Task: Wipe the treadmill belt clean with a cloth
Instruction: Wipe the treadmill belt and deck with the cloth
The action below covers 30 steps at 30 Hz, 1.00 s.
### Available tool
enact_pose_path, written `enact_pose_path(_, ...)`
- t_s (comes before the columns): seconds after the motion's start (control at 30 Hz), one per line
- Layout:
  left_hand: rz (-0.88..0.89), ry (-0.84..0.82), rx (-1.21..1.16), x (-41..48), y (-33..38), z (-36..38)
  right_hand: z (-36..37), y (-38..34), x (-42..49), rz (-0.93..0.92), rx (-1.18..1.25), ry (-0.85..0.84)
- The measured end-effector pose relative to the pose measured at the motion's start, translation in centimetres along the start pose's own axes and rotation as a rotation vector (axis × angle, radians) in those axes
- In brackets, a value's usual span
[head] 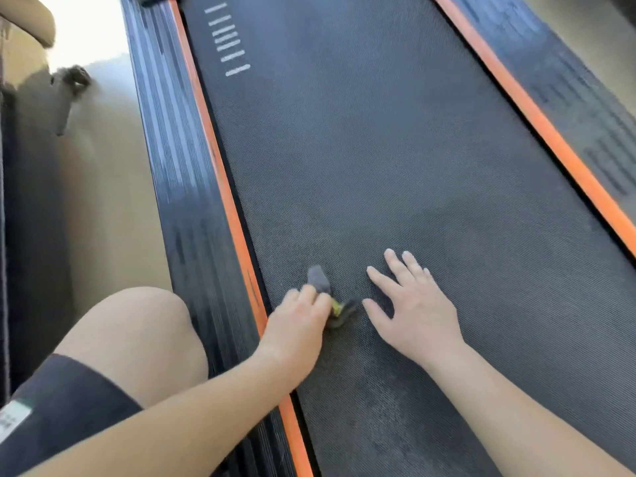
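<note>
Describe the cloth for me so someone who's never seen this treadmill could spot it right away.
Find the wide dark treadmill belt between two orange stripes. Near the left stripe, at the close end, the left hand grips a small crumpled cloth on the belt. It is grey with a yellow-green fleck; the right hand beside it lies flat, holding nothing.

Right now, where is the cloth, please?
Head view: the cloth is on the belt by the left orange strip, gripped in the left hand.
</note>
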<state>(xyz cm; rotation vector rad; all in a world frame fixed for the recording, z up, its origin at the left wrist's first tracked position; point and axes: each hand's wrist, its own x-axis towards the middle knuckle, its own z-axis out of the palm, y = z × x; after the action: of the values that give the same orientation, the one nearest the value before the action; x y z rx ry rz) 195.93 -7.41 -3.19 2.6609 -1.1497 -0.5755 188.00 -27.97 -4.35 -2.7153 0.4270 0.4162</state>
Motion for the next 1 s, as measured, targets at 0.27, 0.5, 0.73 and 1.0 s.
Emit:
enact_pose_path(0.27, -0.059, 0.156, 0.047, 4.9, -5.8, -2.6, -1.2, -1.5, -0.2, 0.061, 0.031, -0.073)
enact_pose_path(0.5, -0.177, 0.145, -0.378, -0.1, -2.2, -0.9, -1.5, -1.1, 0.2, 0.055, 0.129, -0.09)
enact_pose_path(0.73, -0.004, 0.046, -0.155, 0.7, -3.3, -1.8, -1.3, -0.2, -0.2, 0.006, 0.099, -0.106)
enact_pose_path(1.0, -0.169, 0.271, -0.178, 2.8, -4.4, -1.5, -1.6, -0.2, -0.1, 0.009, 0.063, -0.151)
